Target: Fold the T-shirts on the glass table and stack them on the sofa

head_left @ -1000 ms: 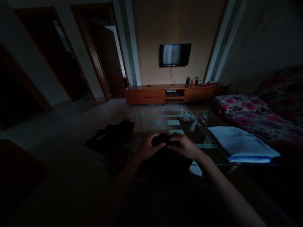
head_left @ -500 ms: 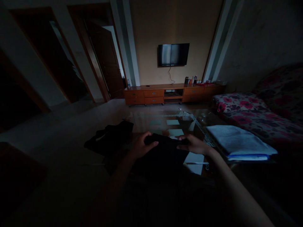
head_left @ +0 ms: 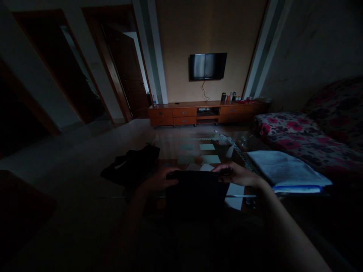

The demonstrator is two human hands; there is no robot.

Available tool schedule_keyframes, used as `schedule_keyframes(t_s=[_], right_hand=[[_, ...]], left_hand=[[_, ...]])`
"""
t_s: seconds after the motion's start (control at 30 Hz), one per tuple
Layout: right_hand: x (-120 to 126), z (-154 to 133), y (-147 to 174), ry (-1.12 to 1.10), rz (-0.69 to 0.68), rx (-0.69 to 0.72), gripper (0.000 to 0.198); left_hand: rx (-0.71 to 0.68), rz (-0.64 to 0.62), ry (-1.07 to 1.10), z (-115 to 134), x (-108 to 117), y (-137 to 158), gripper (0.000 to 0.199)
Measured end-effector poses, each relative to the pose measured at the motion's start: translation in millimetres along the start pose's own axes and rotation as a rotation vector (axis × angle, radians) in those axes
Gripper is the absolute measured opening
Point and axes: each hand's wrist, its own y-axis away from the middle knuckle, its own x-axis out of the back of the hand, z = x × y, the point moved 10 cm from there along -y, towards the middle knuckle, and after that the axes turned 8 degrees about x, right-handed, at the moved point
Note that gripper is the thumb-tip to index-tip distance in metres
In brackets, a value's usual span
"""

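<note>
A black piece of clothing hangs between my hands, its top edge drawn out nearly straight. The dimness hides what kind of garment it is. My left hand pinches the left end of that edge between thumb and fingers. At the opposite end my right hand grips it, fingers curled over the top. Another dark garment lies in a heap to the left of my left hand. Beyond my right hand, a folded light blue-grey cloth with a bright blue layer underneath rests at the table's right side.
Under the clothes is a glass table with a patterned border. A white sheet, a thin rod and a small dark object lie right of the garment. A flowered sofa stands right; a wooden cabinet is ahead.
My left hand has moved left and slightly down, and my right hand a little right. The garment's top edge is now wider, straighter and lower.
</note>
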Motion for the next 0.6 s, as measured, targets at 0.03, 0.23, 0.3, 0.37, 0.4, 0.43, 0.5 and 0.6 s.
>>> schedule_keyframes(t_s=[0.03,0.23,0.3,0.37,0.4,0.43,0.5,0.6], right_hand=[[2,-1,0,-0.005,0.008,-0.002,0.038],[53,-7,-45,0.020,0.203,0.037,0.042],[79,1,-71,0.142,0.318,0.012,0.037],[106,15,-88,0.342,0.472,-0.086,0.031],[116,23,-93,0.428,0.537,-0.142,0.029],[122,31,-94,0.494,0.587,-0.191,0.027],[125,49,-91,0.550,0.624,-0.258,0.029],[111,79,-76,0.551,0.600,-0.345,0.031]], left_hand=[[0.010,-0.015,0.011,-3,3,2,0.047],[0.194,0.057,0.219,-17,37,-30,0.058],[0.185,0.101,0.248,-17,49,-59,0.060],[0.194,0.356,0.159,-25,77,-84,0.055],[0.233,0.515,0.069,-34,92,-90,0.053],[0.293,0.638,-0.028,-45,102,-93,0.051],[0.424,0.718,-0.169,-72,105,-97,0.046],[0.517,0.586,-0.199,-113,79,-98,0.026]])
